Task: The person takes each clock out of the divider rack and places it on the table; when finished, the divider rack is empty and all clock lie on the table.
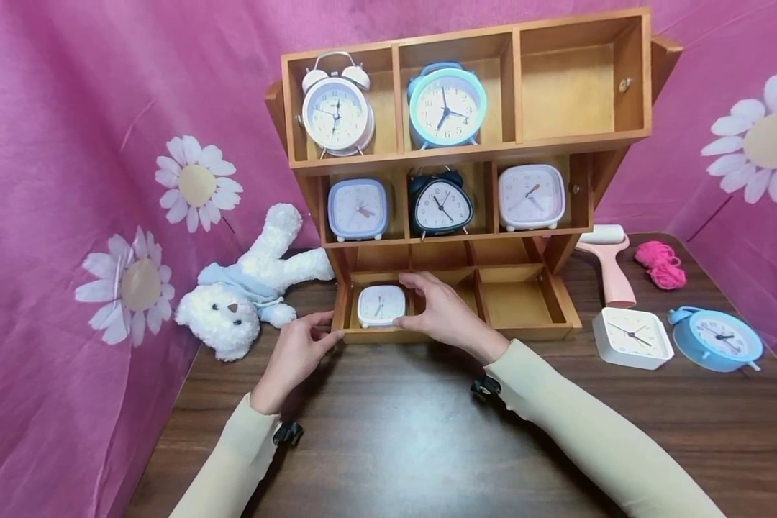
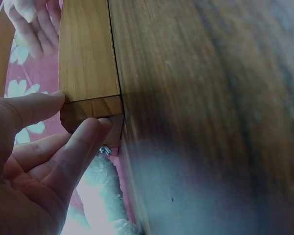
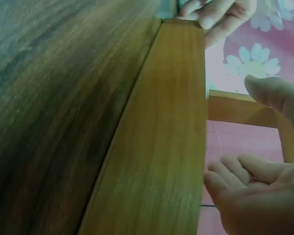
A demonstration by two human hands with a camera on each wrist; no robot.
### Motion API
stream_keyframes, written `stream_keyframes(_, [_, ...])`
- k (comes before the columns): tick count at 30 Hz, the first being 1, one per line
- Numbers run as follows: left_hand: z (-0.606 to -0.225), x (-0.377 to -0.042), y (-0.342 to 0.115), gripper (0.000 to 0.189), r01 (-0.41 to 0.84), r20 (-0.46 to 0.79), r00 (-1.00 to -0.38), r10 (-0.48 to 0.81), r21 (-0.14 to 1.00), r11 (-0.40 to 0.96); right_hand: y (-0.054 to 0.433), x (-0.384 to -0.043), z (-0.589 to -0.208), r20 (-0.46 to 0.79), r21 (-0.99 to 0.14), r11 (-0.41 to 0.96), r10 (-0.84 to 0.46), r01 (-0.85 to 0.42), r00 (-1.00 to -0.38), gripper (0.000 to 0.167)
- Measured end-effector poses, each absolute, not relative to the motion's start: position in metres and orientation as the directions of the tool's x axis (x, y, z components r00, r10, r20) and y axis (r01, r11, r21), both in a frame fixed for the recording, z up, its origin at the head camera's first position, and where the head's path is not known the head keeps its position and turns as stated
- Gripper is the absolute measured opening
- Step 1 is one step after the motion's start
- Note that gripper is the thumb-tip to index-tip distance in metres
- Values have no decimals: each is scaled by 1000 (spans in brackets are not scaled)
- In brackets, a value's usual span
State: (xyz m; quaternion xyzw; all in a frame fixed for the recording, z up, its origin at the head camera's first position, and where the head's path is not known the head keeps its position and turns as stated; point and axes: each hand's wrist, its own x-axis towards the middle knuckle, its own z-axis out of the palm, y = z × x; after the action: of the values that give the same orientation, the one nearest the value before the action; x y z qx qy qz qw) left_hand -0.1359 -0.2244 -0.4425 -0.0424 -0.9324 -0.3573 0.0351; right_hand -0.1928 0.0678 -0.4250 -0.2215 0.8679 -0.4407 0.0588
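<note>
A small white alarm clock (image 1: 380, 306) leans back in the bottom-left compartment of a tiered wooden shelf (image 1: 524, 334). My right hand (image 1: 442, 311) is at the clock's right side, thumb near its lower corner and fingers by the upper one. In the right wrist view, the thumb and fingers of that right hand (image 3: 257, 186) stand apart, nothing between them. My left hand (image 1: 298, 352) grips the shelf's lower front-left corner. The left wrist view shows fingertips of the left hand (image 2: 44, 161) against the front board's end and upper edge.
Other alarm clocks fill several upper compartments, including a light-blue one (image 1: 447, 108). A white plush bear (image 1: 233, 309) lies left. On the right are a lint roller (image 1: 615, 270), pink yarn (image 1: 660, 266), a square white clock (image 1: 632, 338) and a blue clock (image 1: 719, 339).
</note>
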Motion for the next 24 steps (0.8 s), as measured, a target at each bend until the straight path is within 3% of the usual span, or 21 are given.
stream_keyframes(11, [-442, -136, -224, 42, 103, 102, -994, 49, 644, 758, 48, -204, -432, 129, -744, 545, -452, -387, -883, 85])
stream_keyframes(17, [-443, -135, -225, 42, 106, 104, -993, 49, 655, 749, 41, -225, -465, 147, -715, 569, -446, -407, -883, 93])
stream_keyframes(24, [-444, -136, -225, 42, 102, 97, -994, 51, 661, 744, 35, -234, -465, 133, -678, 591, -487, -438, -863, 95])
